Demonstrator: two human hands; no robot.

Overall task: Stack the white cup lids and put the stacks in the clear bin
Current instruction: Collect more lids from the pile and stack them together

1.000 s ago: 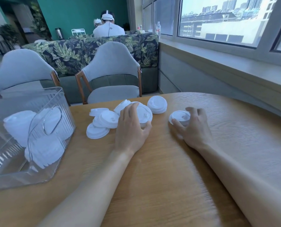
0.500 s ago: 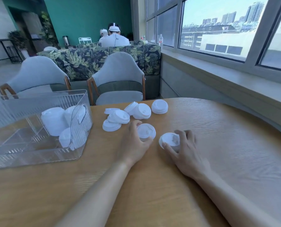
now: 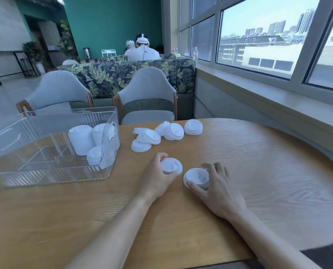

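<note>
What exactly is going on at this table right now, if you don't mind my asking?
A person is sorting white cup lids. The left hand grips one lid and the right hand grips another, side by side on the wooden table. A loose pile of lids waits farther back; several stacks already sit in the clear bin.

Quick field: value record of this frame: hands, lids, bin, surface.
left hand: grips one white lid on the table
right hand: grips a second lid, beside the first
loose lids: pile further back on the table, some overlapping
clear bin: left of the hands, holds lid stacks at its right end
surface: wooden table
</note>
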